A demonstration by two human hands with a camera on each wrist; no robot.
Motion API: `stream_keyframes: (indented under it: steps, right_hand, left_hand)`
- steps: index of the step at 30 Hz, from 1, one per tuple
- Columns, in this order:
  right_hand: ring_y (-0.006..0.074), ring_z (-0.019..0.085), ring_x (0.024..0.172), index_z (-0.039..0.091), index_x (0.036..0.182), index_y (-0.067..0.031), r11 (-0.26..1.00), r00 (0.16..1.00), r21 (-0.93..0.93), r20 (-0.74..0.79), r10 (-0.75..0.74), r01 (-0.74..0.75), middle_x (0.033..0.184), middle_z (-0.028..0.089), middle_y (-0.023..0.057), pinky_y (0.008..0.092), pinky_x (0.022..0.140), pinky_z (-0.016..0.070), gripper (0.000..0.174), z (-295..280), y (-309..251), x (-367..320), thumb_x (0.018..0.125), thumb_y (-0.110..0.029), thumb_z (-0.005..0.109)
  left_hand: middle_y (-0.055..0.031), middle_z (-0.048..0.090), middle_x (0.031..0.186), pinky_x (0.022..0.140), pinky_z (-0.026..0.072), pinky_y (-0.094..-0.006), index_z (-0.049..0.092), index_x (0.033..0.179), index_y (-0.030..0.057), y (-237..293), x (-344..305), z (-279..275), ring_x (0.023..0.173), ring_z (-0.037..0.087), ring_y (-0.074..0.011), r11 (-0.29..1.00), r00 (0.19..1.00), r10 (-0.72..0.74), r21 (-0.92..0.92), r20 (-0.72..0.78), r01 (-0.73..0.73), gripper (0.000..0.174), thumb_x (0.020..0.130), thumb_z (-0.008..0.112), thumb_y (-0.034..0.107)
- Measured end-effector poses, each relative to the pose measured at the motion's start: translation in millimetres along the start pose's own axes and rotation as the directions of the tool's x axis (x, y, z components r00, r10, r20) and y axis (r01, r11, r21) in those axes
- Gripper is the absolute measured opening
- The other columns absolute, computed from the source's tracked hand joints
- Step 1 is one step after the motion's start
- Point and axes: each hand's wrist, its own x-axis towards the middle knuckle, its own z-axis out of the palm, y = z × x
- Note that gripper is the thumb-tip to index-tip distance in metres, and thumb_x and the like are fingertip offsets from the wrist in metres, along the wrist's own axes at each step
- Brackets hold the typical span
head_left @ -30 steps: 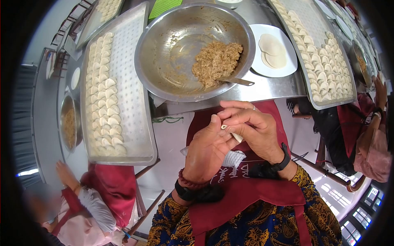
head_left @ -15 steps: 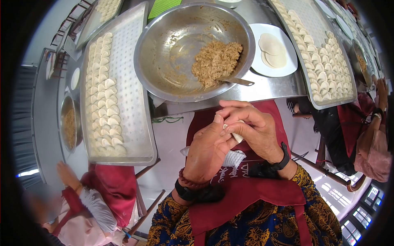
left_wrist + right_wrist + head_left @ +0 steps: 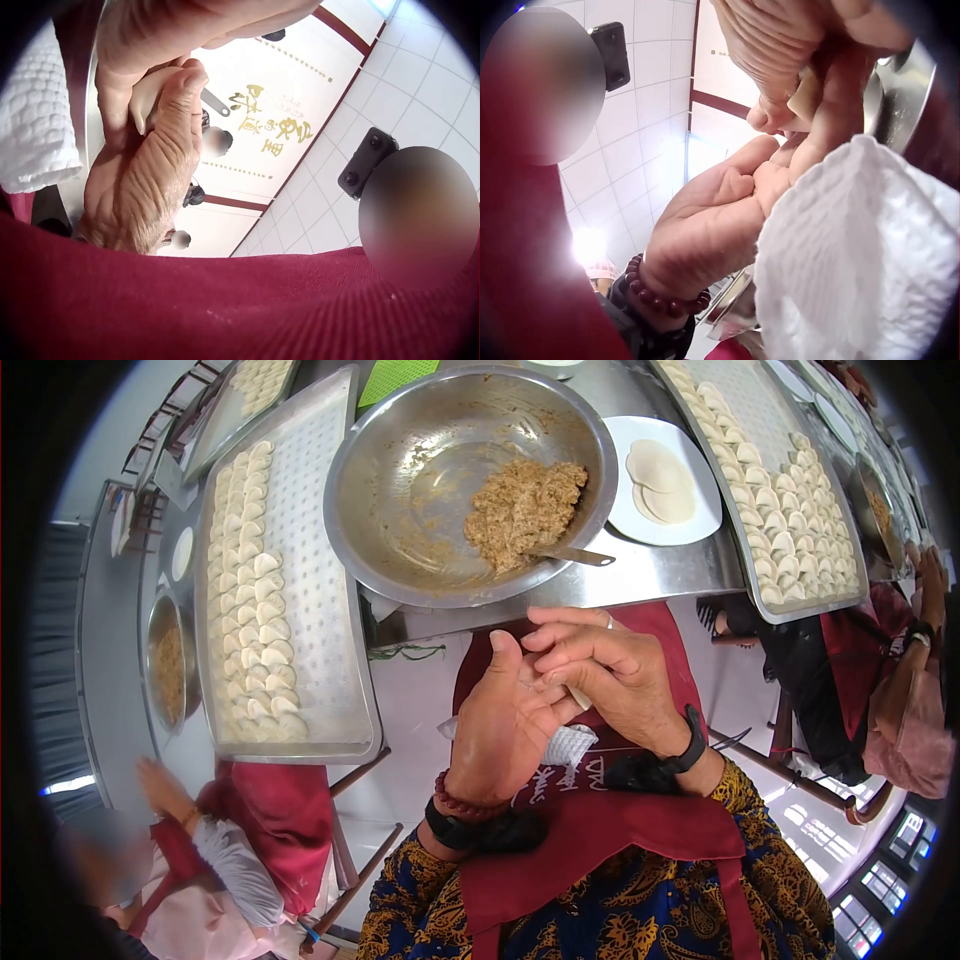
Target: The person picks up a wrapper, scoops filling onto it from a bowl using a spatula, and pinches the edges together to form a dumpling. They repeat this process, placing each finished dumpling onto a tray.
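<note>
A pale folded dumpling (image 3: 579, 699) is between my two hands, above my lap and short of the table. My right hand (image 3: 632, 678) pinches it with thumb and fingers and hides most of it in the head view. Underneath, my left hand (image 3: 500, 722) turns its palm up, its thumb raised off the dumpling and its fingers carrying it. The left wrist view shows the dumpling's smooth curved side and pointed corner (image 3: 150, 97) beside the right thumb. In the right wrist view a strip of its dough (image 3: 803, 103) appears between the fingers.
Ahead, a large steel bowl (image 3: 400, 510) holds minced filling (image 3: 530, 510) and a utensil handle (image 3: 580, 556). Round wrappers (image 3: 662, 475) lie on a white plate (image 3: 702, 525). Trays of dumplings stand left (image 3: 318, 510) and right (image 3: 818, 610). White textured cloth (image 3: 570, 746) hangs near my hands. People sit either side.
My left thumb has lifted away from the dumpling's edge and straightened. The right fingers have shifted over the dumpling, so less of it shows.
</note>
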Motion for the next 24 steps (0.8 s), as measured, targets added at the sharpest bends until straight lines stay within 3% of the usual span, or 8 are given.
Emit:
stream_keyframes:
  steps: [2, 6, 9, 11, 14, 17, 21, 24]
  right_hand:
    - [0.0274, 0.060, 0.122, 0.073, 0.092, -0.0028, 1.000, 1.000, -0.010, -0.013, -0.003, 0.003, 0.105, 0.074, 0.0106, 0.0356, 0.094, 0.0504, 0.008, 0, 0, -1, 0.086, -0.001, 0.068]
    - [0.0276, 0.060, 0.123, 0.073, 0.092, -0.0028, 1.000, 1.000, -0.012, 0.011, -0.006, 0.006, 0.107, 0.074, 0.0102, 0.0370, 0.097, 0.0476, 0.007, -3, 0, 0, 0.086, -0.003, 0.069]
    - [0.0280, 0.060, 0.123, 0.073, 0.091, -0.0040, 1.000, 1.000, -0.029, 0.027, 0.014, -0.013, 0.107, 0.074, 0.0093, 0.0377, 0.098, 0.0456, 0.007, -3, -8, 3, 0.085, -0.006, 0.070]
    - [0.0279, 0.060, 0.123, 0.073, 0.091, -0.0055, 0.973, 0.996, -0.222, 0.079, -0.040, 0.057, 0.107, 0.074, 0.0088, 0.0376, 0.095, 0.0455, 0.008, -3, -11, 5, 0.083, -0.007, 0.072]
    - [0.0278, 0.059, 0.124, 0.072, 0.092, -0.0068, 0.967, 0.992, -0.224, 0.070, -0.107, 0.121, 0.107, 0.074, 0.0085, 0.0381, 0.095, 0.0447, 0.010, -3, -3, 4, 0.083, -0.008, 0.072]
    - [0.0275, 0.059, 0.124, 0.072, 0.093, -0.0072, 0.961, 0.992, -0.250, 0.069, -0.105, 0.119, 0.107, 0.074, 0.0077, 0.0389, 0.096, 0.0441, 0.011, -3, -2, 2, 0.082, -0.009, 0.073]
    - [0.0275, 0.060, 0.123, 0.072, 0.092, -0.0070, 0.970, 0.993, -0.214, 0.053, -0.104, 0.113, 0.107, 0.074, 0.0073, 0.0384, 0.095, 0.0448, 0.009, -2, -6, 3, 0.083, -0.008, 0.072]
    - [0.0283, 0.057, 0.127, 0.073, 0.089, -0.0059, 0.976, 0.998, -0.213, 0.048, -0.032, 0.042, 0.106, 0.074, 0.0098, 0.0377, 0.098, 0.0448, 0.008, -1, -15, 5, 0.081, -0.003, 0.071]
  left_hand:
    - [-0.0224, 0.042, 0.145, 0.115, 0.0350, -0.0466, 0.030, 0.144, -0.0061, -1, 0, -4, 0.137, 0.042, -0.0326, 0.999, 0.997, -0.022, -0.022, 0.072, 0.023, 0.071, 0.105, 0.026, 0.053]
    - [-0.0226, 0.042, 0.144, 0.115, 0.0358, -0.0464, 0.029, 0.145, -0.0063, 1, -1, 1, 0.136, 0.044, -0.0320, 1.000, 0.998, -0.007, -0.023, 0.068, 0.009, 0.072, 0.105, 0.026, 0.054]
    - [-0.0232, 0.044, 0.143, 0.112, 0.0378, -0.0497, 0.035, 0.141, -0.0053, 2, -3, 8, 0.133, 0.046, -0.0331, 1.000, 0.999, 0.031, 0.004, -0.027, -0.031, 0.068, 0.106, 0.021, 0.051]
    - [-0.0226, 0.046, 0.142, 0.110, 0.0394, -0.0496, 0.035, 0.141, -0.0044, 1, -3, 6, 0.131, 0.048, -0.0327, 0.999, 0.999, 0.041, 0.005, -0.009, -0.041, 0.067, 0.106, 0.020, 0.051]
    - [-0.0225, 0.046, 0.141, 0.110, 0.0398, -0.0494, 0.035, 0.141, -0.0043, -1, -2, 3, 0.131, 0.048, -0.0325, 0.999, 0.999, 0.036, -0.024, 0.012, -0.036, 0.067, 0.106, 0.020, 0.051]
    - [-0.0209, 0.043, 0.143, 0.113, 0.0385, -0.0456, 0.030, 0.144, -0.0048, -2, -2, -1, 0.133, 0.046, -0.0303, 0.999, 0.998, 0.022, -0.025, 0.052, -0.021, 0.069, 0.105, 0.027, 0.052]
    - [-0.0214, 0.043, 0.143, 0.113, 0.0386, -0.0456, 0.030, 0.143, -0.0049, 0, -3, 2, 0.133, 0.046, -0.0308, 1.000, 0.996, 0.018, -0.016, 0.085, -0.017, 0.069, 0.105, 0.026, 0.052]
    - [-0.0219, 0.047, 0.141, 0.111, 0.0395, -0.0491, 0.034, 0.141, -0.0039, 1, -4, 9, 0.131, 0.048, -0.0327, 0.998, 0.998, 0.065, -0.017, -0.023, -0.065, 0.066, 0.107, 0.019, 0.050]
